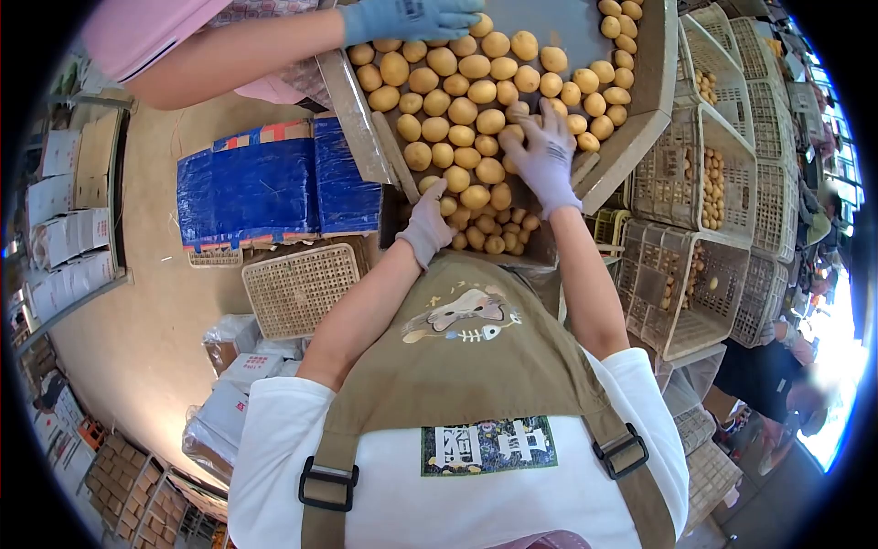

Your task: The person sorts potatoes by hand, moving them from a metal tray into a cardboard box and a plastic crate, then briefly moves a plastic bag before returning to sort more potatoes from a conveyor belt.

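Many round yellow-brown fruits or potatoes [463, 112] lie on a grey sorting tray [567, 27] with raised edges. More of them sit in a bin [544, 245] below the tray's mouth, close to my apron. My left hand [428, 226], in a pale glove, is at the left side of the mouth, its fingers curled against a piece at the edge. My right hand [546, 160], in a pale lilac glove, rests over the pieces at the right of the mouth, fingers spread and pointing up the tray. Whether it touches single pieces is partly hidden.
A co-worker's blue-gloved hand [402, 20] reaches over the tray's top left. Stacked plastic crates [672, 274] holding similar pieces stand at the right. Left are a blue-wrapped stack [251, 190], an upturned crate [302, 288] and white boxes [219, 412]. Another person [764, 371] is at the far right.
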A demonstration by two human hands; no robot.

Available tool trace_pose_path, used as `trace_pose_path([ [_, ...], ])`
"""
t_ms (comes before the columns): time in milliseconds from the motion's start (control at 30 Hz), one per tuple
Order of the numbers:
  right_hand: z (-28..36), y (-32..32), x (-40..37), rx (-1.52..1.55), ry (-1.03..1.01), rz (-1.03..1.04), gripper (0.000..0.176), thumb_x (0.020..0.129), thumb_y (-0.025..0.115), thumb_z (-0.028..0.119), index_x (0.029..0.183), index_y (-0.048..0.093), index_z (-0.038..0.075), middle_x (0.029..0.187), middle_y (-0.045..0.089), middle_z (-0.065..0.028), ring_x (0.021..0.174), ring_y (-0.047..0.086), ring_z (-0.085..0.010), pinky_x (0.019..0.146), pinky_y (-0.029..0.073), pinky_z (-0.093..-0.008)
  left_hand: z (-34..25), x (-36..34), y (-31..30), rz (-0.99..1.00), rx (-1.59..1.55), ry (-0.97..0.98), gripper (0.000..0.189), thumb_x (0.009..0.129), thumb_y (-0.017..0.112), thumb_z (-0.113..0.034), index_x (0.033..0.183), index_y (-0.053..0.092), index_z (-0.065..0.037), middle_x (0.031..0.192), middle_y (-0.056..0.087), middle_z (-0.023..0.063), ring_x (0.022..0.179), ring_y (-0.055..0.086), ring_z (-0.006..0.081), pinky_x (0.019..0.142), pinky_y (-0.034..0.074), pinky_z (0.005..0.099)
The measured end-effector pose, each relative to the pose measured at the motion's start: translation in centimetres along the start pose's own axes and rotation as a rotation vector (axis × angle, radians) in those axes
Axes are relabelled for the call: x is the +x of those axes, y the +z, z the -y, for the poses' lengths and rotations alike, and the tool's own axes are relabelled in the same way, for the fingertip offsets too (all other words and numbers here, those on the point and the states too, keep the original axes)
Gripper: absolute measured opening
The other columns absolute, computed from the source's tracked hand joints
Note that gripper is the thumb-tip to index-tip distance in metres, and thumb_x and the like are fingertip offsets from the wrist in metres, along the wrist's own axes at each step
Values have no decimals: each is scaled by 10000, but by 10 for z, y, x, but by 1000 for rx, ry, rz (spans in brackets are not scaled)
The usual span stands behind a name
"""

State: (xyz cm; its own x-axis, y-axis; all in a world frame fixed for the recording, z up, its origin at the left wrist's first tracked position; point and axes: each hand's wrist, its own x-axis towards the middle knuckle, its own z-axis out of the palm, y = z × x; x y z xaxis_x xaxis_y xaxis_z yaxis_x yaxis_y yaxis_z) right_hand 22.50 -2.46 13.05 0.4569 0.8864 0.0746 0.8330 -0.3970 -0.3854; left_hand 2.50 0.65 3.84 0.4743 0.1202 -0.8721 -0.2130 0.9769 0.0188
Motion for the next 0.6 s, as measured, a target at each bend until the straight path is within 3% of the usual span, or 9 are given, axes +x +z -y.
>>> trace_pose_path([
  [33, 17, -1, 3, -132, -48, -5, 532, 852, 648, 483, 1348, 589, 299, 1523, 392, -202, 1407, 321, -471, 1137, 239, -636, 1, -3, -4, 111, 141, 79, 572, 948, 591, -460, 1443, 441, -214, 1469, 476, 27, 1353, 445, 265, 1074, 335, 552],
  [67, 32, -7, -1, -229, -9, 371, 605, 829, 638, 548, 1397, 534, 368, 1596, 269, -198, 1458, 198, -493, 1145, 147, -690, 3, -9, -10, 225, 287, 157, 595, 947, 589, -473, 1459, 424, -218, 1484, 459, 31, 1373, 423, 251, 1100, 314, 545],
  [100, 37, 1, -16, -267, -100, 338, 606, 817, 633, 556, 1389, 546, 374, 1626, 226, -173, 1464, 188, -496, 1147, 125, -689, 1, -12, -4, 288, 139, 116, 609, 954, 574, -496, 1468, 415, -210, 1500, 439, 43, 1387, 405, 260, 1123, 300, 544],
  [233, -16, -14, -16, -137, -234, 423, 399, 865, 618, 434, 1246, 674, 330, 1587, 340, -136, 1461, 270, -423, 1147, 240, -600, -6, -34, 12, 374, -178, 48, 675, 944, 543, -594, 1474, 412, -196, 1529, 399, 67, 1405, 372, 296, 1179, 275, 505],
  [267, -29, -12, -9, -41, -95, 490, 342, 885, 610, 399, 1202, 704, 312, 1540, 407, -151, 1445, 319, -387, 1135, 291, -548, -6, -45, 21, 302, -170, 59, 775, 912, 533, -667, 1497, 372, -185, 1537, 386, 81, 1423, 343, 305, 1192, 250, 527],
  [367, -16, -17, -5, -41, 44, 63, 430, 869, 620, 460, 1274, 660, 321, 1545, 384, -168, 1442, 305, -411, 1127, 265, -589, 1, -14, 3, 500, -6, 211, 881, 861, 535, -740, 1525, 324, -200, 1555, 359, 90, 1444, 314, 300, 1162, 242, 607],
  [433, 14, -24, -14, -353, 72, 478, 669, 854, 607, 596, 1475, 452, 400, 1650, 175, -162, 1512, 93, -447, 1129, 111, -697, 7, 28, -25, 565, 181, 329, 906, 863, 516, -752, 1542, 269, -205, 1567, 338, 94, 1457, 292, 298, 1152, 250, 626],
  [567, -8, -15, -29, -240, 41, 492, 730, 839, 614, 620, 1507, 384, 434, 1668, 103, -153, 1518, 28, -456, 1138, 61, -709, -5, -21, 8, 490, -222, 7, 934, 861, 470, -783, 1555, 223, -210, 1582, 311, 99, 1467, 271, 312, 1140, 283, 629],
  [600, -8, -14, -30, -214, 37, 496, 742, 834, 618, 621, 1511, 375, 438, 1668, 99, -152, 1516, 28, -459, 1138, 55, -712, -5, -23, 10, 443, -212, 17, 940, 855, 437, -802, 1556, 240, -208, 1593, 300, 93, 1473, 262, 320, 1130, 256, 658],
])
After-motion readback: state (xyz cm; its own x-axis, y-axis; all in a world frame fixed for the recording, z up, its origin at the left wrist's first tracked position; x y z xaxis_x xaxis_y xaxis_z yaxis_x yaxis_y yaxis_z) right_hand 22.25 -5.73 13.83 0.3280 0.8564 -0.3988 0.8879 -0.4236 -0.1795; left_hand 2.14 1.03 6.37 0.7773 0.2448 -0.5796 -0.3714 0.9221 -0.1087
